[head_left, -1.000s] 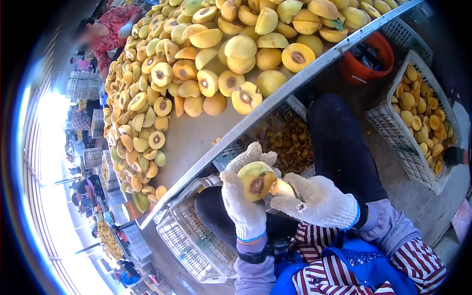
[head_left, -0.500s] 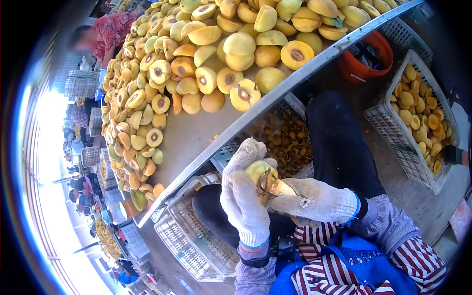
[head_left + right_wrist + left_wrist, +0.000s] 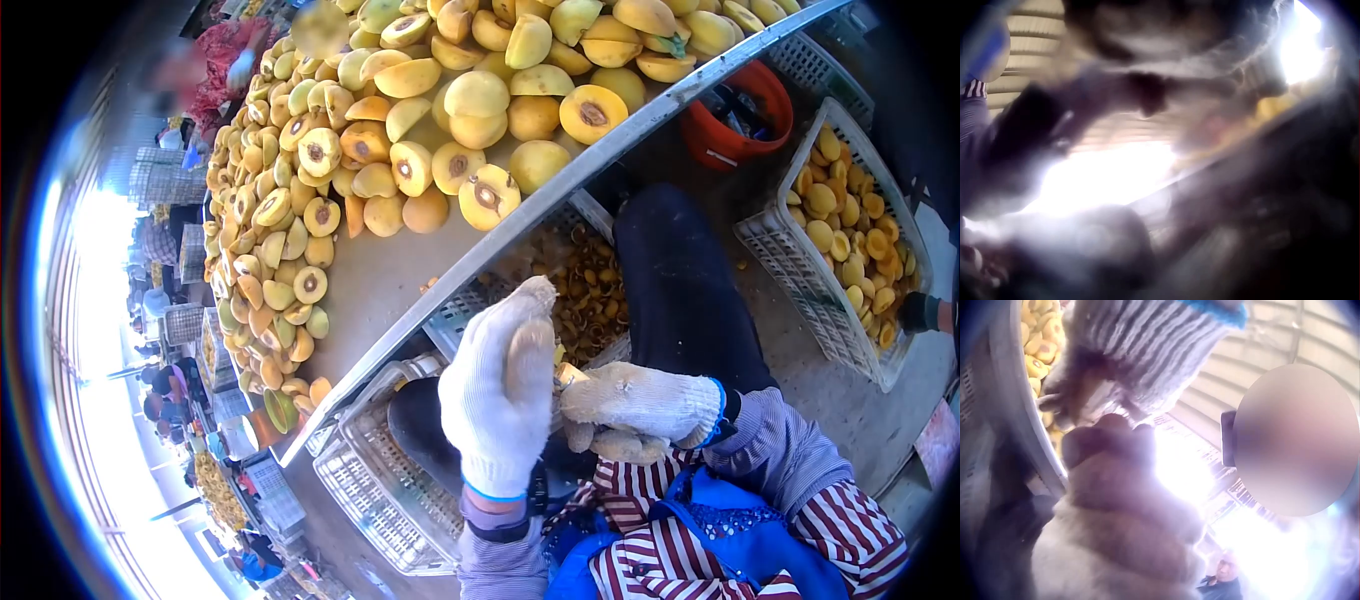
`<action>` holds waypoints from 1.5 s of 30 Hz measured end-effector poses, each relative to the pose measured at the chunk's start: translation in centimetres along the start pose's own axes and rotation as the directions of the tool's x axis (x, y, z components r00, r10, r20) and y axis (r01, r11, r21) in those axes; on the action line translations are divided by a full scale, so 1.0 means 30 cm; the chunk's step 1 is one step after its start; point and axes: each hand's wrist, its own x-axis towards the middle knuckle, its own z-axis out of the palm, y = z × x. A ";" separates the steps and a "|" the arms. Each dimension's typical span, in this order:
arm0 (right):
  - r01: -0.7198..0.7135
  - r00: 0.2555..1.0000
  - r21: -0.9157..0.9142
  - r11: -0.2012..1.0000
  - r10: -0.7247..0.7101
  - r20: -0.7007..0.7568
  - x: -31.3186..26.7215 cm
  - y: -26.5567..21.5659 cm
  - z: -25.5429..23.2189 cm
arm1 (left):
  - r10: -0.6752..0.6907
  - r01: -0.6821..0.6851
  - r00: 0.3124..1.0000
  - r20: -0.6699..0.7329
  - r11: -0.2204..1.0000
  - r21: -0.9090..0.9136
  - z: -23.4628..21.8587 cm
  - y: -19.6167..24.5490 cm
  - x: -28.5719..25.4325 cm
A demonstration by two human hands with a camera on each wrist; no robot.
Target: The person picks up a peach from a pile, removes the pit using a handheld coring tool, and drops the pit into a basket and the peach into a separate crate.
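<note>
Both hands wear pale knitted gloves and meet over the lap in the head view. My left hand [image 3: 498,385] is turned with its back to the camera, fingers curled round a peach half that the glove hides almost wholly. Close beside it, my right hand [image 3: 645,402] grips a small pitting tool, whose tan handle end [image 3: 570,376] shows between the gloves. The tool's blade is hidden behind the left fingers. Below the hands stands a crate of peach pits and scraps [image 3: 592,305]. Both wrist views are blurred and show mostly glove.
Halved yellow peaches [image 3: 400,130] are heaped on a metal-edged table [image 3: 375,285] ahead. A white crate of peach halves [image 3: 815,255] and an orange bucket [image 3: 735,120] stand at the right, an open white crate [image 3: 400,480] at the left. Another person [image 3: 225,65] works across the table.
The left hand has rotated inward with the peach half, so the cut face and pit seen earlier are now hidden. The right hand has kept the tool at the fruit, turning slightly.
</note>
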 end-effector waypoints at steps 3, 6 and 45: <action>0.019 1.000 0.027 0.999 -0.019 -0.011 0.011 0.012 -0.002 | -0.418 0.468 0.863 0.285 0.873 -0.135 -0.052 0.034 0.051; 0.088 0.994 0.087 0.992 -0.093 0.057 0.019 0.029 -0.030 | -0.107 0.099 0.993 0.049 0.986 0.137 -0.010 0.030 0.027; -0.091 0.877 0.728 0.679 -0.292 0.382 0.036 0.122 -0.019 | 0.076 0.054 0.976 0.205 0.825 -0.562 0.025 -0.031 -0.012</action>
